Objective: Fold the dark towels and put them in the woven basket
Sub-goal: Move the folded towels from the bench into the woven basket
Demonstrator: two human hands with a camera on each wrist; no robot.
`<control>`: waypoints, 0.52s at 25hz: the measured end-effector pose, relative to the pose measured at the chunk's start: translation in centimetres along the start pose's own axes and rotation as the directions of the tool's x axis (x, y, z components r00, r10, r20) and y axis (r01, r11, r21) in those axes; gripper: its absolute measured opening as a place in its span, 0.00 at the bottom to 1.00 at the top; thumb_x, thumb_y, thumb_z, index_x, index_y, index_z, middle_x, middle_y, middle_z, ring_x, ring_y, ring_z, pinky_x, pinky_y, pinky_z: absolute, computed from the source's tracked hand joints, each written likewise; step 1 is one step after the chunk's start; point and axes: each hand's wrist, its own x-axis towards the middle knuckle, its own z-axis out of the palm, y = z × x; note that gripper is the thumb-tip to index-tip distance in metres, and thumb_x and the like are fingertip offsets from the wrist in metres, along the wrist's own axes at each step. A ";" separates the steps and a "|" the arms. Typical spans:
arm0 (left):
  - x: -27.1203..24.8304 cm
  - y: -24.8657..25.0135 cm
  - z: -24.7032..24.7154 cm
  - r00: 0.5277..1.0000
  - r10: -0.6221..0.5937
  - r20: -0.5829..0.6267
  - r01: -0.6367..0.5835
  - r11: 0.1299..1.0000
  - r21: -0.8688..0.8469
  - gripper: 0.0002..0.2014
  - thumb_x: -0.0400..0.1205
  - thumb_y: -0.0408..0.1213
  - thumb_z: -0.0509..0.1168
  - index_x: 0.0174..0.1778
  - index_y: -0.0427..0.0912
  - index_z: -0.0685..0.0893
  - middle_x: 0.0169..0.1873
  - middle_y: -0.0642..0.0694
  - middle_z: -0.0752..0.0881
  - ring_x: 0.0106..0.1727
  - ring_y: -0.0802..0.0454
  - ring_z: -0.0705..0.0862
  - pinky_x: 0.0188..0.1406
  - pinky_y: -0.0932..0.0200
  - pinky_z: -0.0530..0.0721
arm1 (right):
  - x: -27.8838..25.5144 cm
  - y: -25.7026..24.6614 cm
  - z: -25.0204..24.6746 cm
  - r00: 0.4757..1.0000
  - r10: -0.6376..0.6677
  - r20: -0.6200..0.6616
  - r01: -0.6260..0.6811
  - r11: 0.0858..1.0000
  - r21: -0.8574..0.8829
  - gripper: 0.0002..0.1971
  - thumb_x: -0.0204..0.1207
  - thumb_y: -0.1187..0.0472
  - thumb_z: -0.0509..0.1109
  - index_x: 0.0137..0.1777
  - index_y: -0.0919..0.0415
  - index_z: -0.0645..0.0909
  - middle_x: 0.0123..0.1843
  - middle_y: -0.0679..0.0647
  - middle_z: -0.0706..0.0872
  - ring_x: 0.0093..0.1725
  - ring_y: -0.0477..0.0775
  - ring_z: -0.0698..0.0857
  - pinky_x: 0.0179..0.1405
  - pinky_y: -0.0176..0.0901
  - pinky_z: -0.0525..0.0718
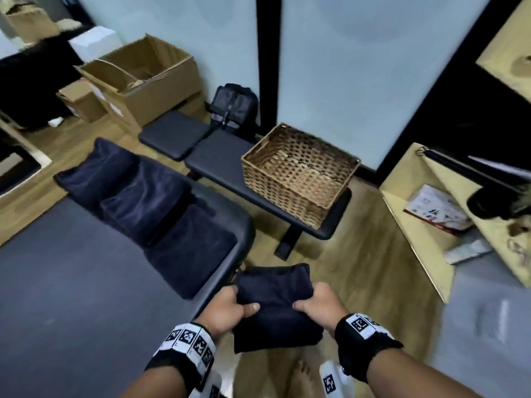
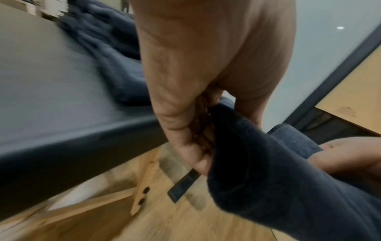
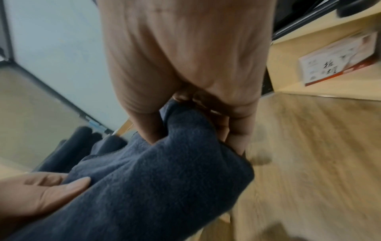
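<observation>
Both hands clamp one folded dark towel (image 1: 274, 305) in the air above the wooden floor (image 1: 370, 262); the left hand (image 1: 227, 310) pinches its left edge, thumb on top, and the right hand (image 1: 319, 307) grips its right edge likewise; just left, three more dark towels (image 1: 149, 202) lie on a grey padded table (image 1: 71, 297); farther off, the woven basket (image 1: 298, 173) sits on a dark bench (image 1: 218, 165).
</observation>
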 end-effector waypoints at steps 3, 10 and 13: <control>4.6 7.2 2.2 0.999 0.048 0.013 -0.048 0.998 0.032 0.12 0.79 0.31 0.74 0.57 0.42 0.84 0.53 0.49 0.90 0.54 0.54 0.87 0.59 0.55 0.84 | 3.0 -0.8 -6.3 0.997 0.005 -0.078 0.002 0.995 0.096 0.15 0.55 0.56 0.80 0.44 0.55 0.88 0.40 0.49 0.93 0.44 0.52 0.91 0.50 0.54 0.91; 19.4 19.8 1.1 0.995 0.098 -0.015 -0.097 0.994 0.049 0.12 0.71 0.34 0.77 0.49 0.46 0.86 0.48 0.51 0.92 0.52 0.52 0.89 0.61 0.47 0.86 | 15.5 -7.1 -15.1 0.973 0.020 -0.228 0.025 0.980 0.195 0.16 0.54 0.58 0.82 0.44 0.55 0.87 0.41 0.49 0.93 0.45 0.54 0.92 0.51 0.58 0.91; 28.5 24.3 -2.0 0.986 0.169 0.002 -0.167 0.975 0.145 0.21 0.64 0.43 0.76 0.54 0.46 0.87 0.50 0.50 0.92 0.54 0.50 0.89 0.61 0.42 0.86 | 22.6 -11.3 -17.7 0.970 0.055 -0.237 0.004 0.971 0.240 0.13 0.59 0.62 0.82 0.45 0.54 0.88 0.43 0.50 0.94 0.46 0.54 0.92 0.54 0.59 0.91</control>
